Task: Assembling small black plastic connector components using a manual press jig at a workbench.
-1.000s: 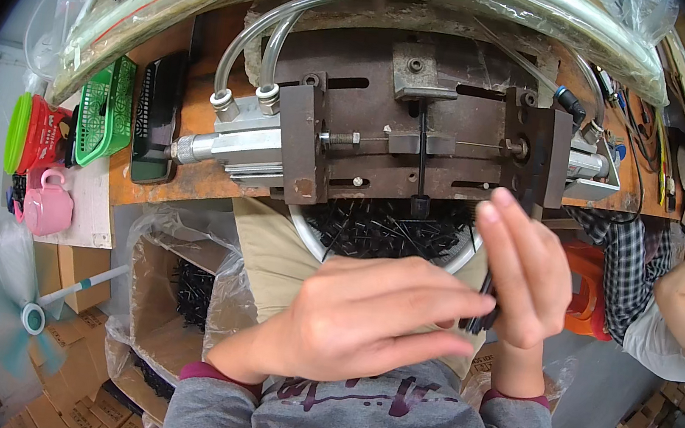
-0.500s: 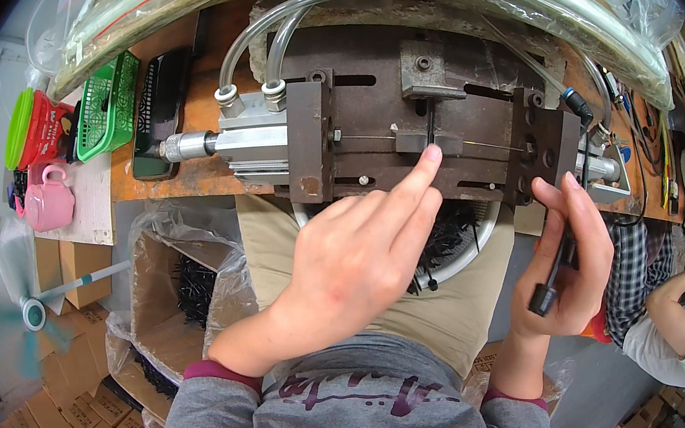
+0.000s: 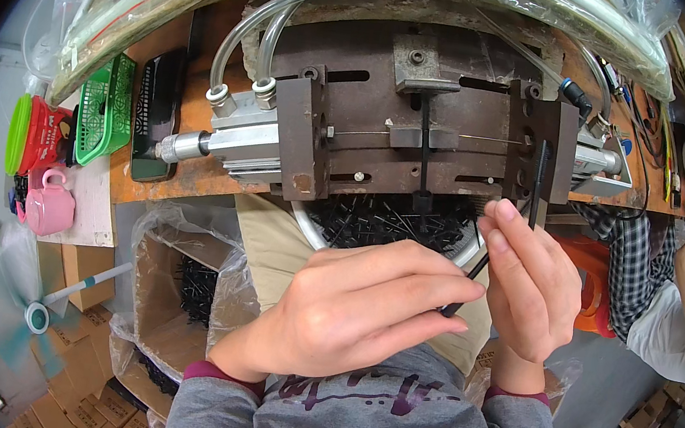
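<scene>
My left hand (image 3: 352, 309) is closed at the fingertips on a thin black plastic rod (image 3: 478, 267) with a thicker end, just in front of the fixture. Close beside it, my right hand (image 3: 534, 299) is curled around another slim black rod (image 3: 539, 174), which sticks up past the fingers. The rod in my left hand reaches to the right fingertips; whether they touch it I cannot tell. Across the middle of the dark metal fixture (image 3: 481, 60) lies a third black rod (image 3: 424, 151), its thick end toward me. It crosses a small metal block on a thin horizontal wire.
Silver air cylinders (image 3: 248, 144) with clear hoses flank the fixture. Beneath it sits a round basin (image 3: 307, 225) of black rods. A lined carton (image 3: 154, 285) is at lower left, a green basket (image 3: 115, 113) and pink cup (image 3: 49, 202) farther left. Another person (image 3: 683, 333) sits at right.
My left hand has drawn back from the fixture toward my right hand and now pinches a rod. My right hand has moved left and turned. The rod in the fixture shows fully now.
</scene>
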{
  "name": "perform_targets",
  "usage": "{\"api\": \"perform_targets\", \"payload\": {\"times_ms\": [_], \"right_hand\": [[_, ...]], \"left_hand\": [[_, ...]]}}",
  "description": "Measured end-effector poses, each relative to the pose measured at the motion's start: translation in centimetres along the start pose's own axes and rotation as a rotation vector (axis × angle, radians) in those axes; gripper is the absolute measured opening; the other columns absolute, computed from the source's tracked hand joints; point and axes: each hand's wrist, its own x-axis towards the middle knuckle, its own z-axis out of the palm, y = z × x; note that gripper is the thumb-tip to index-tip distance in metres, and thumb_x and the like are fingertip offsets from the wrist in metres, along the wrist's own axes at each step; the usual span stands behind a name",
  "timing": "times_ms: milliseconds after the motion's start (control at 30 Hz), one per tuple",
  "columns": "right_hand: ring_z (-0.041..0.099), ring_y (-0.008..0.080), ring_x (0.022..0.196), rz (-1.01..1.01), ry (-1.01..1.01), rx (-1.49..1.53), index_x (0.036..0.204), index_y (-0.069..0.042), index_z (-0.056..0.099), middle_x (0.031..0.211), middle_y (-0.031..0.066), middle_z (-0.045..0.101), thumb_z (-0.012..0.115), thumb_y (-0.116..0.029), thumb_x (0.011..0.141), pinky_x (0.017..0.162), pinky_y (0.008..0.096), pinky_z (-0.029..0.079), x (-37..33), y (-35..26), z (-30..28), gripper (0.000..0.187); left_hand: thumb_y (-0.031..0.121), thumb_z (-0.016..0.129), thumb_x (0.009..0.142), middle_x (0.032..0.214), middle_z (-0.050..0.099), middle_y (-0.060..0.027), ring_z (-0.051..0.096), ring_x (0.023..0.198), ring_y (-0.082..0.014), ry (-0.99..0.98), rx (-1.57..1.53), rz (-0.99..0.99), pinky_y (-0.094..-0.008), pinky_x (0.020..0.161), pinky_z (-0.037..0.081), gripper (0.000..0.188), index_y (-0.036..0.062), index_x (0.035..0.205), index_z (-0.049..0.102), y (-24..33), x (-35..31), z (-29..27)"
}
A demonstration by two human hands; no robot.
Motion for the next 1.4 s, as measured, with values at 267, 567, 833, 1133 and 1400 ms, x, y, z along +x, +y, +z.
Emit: {"api": "perform_targets", "payload": {"times_ms": [267, 567, 833, 1133, 1400], "right_hand": [[0.067, 0.0392, 0.112, 0.225, 0.111, 0.141, 0.129, 0.01, 0.056, 0.128, 0.0308, 0.059, 0.076, 0.001, 0.083, 0.095, 0.0437, 0.058, 0.3, 0.4, 0.4, 0.051], [0.061, 0.0447, 0.12, 0.502, 0.168, 0.486, 0.144, 0.011, 0.039, 0.142, 0.0359, 0.047, 0.053, -0.01, 0.1, 0.1, 0.0484, 0.054, 0.0, -0.3, -0.4, 0.05], [0.064, 0.0372, 0.12, 0.576, 0.213, 0.705, 0.122, 0.001, 0.047, 0.153, 0.0369, 0.031, 0.06, 0.003, 0.091, 0.078, 0.0302, 0.064, 1.0, -0.7, -1.7, 0.034], [0.067, 0.0363, 0.107, 0.28, -0.308, 0.255, 0.103, 0.005, 0.063, 0.133, 0.0237, 0.059, 0.075, 0.008, 0.076, 0.087, 0.0381, 0.057, 1.5, -1.3, 0.3, 0.03], [0.066, 0.0172, 0.07, 0.109, -0.411, 0.002, 0.091, -0.002, 0.061, 0.13, 0.0199, 0.065, 0.067, -0.004, 0.076, 0.064, 0.0287, 0.053, 2.7, -0.9, 2.3, 0.017]], "left_hand": [[0.004, 0.087, 0.063, 0.113, 0.071, -0.0165, 0.067, 0.08, -0.0188, 0.241, 0.455, 0.026, -0.0297, 0.063, 0.056, 0.035, 0.0002, 0.096, 0.075, -2.4, -0.2, 1.4], [0.015, 0.085, 0.068, 0.124, 0.071, -0.0109, 0.062, 0.061, -0.015, 0.103, 0.842, 0.07, -0.0256, 0.055, 0.045, 0.029, 0.0058, 0.092, 0.074, -3.2, 0.9, 1.7], [0.023, 0.086, 0.07, 0.119, 0.072, -0.0095, 0.067, 0.064, -0.0133, -0.007, 0.63, 0.017, -0.0235, 0.058, 0.05, 0.032, 0.0075, 0.096, 0.075, -1.3, 2.1, -0.2], [0.014, 0.081, 0.082, 0.089, 0.072, -0.0092, 0.068, 0.077, -0.0175, 0.386, 1.049, 0.419, -0.0276, 0.068, 0.054, 0.025, 0.0002, 0.101, 0.073, -2.1, 13.3, -8.6], [0.031, 0.081, 0.077, 0.08, 0.074, -0.0107, 0.072, 0.079, -0.0224, 0.292, 0.746, 0.028, -0.0327, 0.077, 0.056, 0.035, 0.0046, 0.1, 0.077, -4.8, 18.0, -9.6]]}}
